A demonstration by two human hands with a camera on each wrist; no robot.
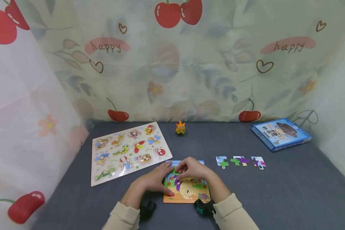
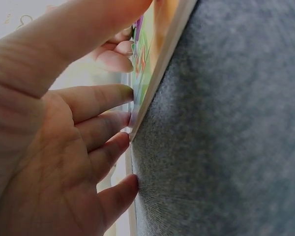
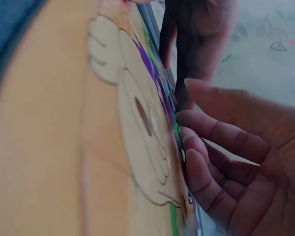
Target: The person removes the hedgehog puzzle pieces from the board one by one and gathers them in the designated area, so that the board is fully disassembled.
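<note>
A jigsaw puzzle [image 1: 187, 190] in an orange-edged tray lies in front of me, showing a cartoon figure with purple hair. My left hand [image 1: 153, 179] rests along its left side, thumb on the lower left corner. In the left wrist view the fingers [image 2: 105, 101] of that hand are spread, their tips at the board's edge. Over the upper part of the puzzle is my right hand [image 1: 192, 169], fingers bent. From the right wrist view, its fingertips [image 3: 189, 118] touch the puzzle's surface; the thumb stands apart, and no piece shows between them.
Several loose puzzle pieces [image 1: 241, 161] lie in a row at the right. A white insect-picture board [image 1: 109, 143] lies at the left, close to my left hand. Farther back are a small orange toy figure [image 1: 180, 127] and a blue box [image 1: 281, 132].
</note>
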